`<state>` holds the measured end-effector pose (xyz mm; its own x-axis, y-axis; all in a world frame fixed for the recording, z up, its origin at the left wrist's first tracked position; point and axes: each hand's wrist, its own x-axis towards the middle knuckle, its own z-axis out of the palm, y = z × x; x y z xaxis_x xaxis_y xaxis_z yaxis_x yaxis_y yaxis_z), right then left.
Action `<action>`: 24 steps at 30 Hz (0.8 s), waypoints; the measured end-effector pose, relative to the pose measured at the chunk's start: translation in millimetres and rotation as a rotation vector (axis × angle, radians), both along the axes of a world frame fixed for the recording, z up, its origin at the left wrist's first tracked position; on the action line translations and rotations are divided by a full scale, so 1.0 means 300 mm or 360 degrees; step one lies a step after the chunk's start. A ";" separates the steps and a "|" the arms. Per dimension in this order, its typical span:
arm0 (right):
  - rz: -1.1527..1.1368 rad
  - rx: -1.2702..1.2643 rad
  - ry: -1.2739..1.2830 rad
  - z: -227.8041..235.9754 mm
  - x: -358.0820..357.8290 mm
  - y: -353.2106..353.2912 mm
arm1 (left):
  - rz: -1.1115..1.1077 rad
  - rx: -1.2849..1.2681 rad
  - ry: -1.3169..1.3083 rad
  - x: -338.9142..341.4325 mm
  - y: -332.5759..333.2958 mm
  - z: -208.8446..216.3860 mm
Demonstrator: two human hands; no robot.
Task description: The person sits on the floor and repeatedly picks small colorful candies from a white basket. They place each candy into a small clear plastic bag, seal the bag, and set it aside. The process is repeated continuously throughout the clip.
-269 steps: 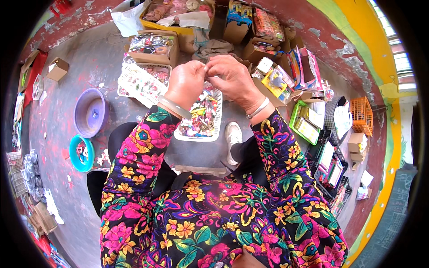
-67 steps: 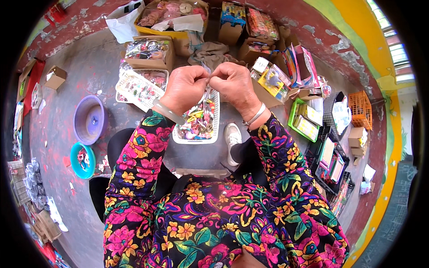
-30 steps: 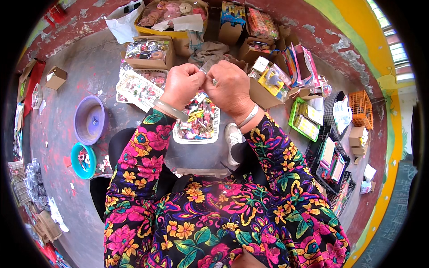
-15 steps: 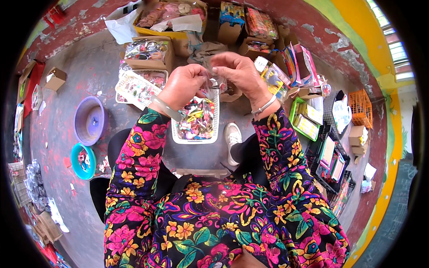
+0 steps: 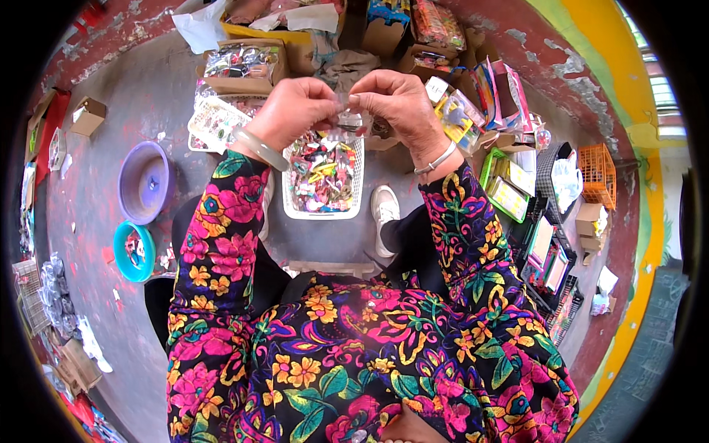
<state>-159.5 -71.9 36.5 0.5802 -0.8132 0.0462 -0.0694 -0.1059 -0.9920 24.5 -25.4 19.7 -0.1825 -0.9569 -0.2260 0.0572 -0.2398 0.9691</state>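
Observation:
Both hands are raised over a white plastic basket (image 5: 323, 215) heaped with small colourful trinkets (image 5: 323, 173). Between them hangs a small clear plastic bag (image 5: 349, 121) with something dark and reddish inside, too small to name. My left hand (image 5: 295, 111) pinches one upper side of the bag between thumb and fingers. Opposite it, my right hand (image 5: 399, 109) pinches the other upper side, its fingertips close to the left ones. The bag's top edge is partly hidden by the fingers.
Cardboard boxes of packaged goods (image 5: 242, 66) line the far side. A purple basin (image 5: 145, 182) and a turquoise basin (image 5: 134, 251) sit at the left. On the right are a green tray (image 5: 509, 188), black crates (image 5: 545, 262) and an orange crate (image 5: 596, 176). A white shoe (image 5: 384, 214) stands beside the basket.
The hands have come closer together, with the right fingers now pinching at the bag's upper edge. The view has shifted a little, so the basket sits slightly higher.

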 end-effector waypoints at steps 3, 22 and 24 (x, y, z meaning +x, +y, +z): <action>0.0046 -0.0120 0.0203 -0.001 0.006 -0.007 | 0.0018 -0.0202 -0.0279 0.008 -0.009 -0.025; -0.0298 0.0086 0.0459 -0.237 0.029 -0.063 | 0.0618 -0.0389 -0.0054 0.112 -0.005 0.013; -0.0095 -0.0234 0.0950 -0.395 0.016 -0.105 | 0.0642 -0.0343 0.0055 0.118 -0.005 0.014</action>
<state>-154.7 -103.3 -82.0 0.4941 -0.8549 -0.1582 -0.6181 -0.2175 -0.7554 60.0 -26.8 24.1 0.2104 -0.9775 -0.0140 0.1379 0.0155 0.9903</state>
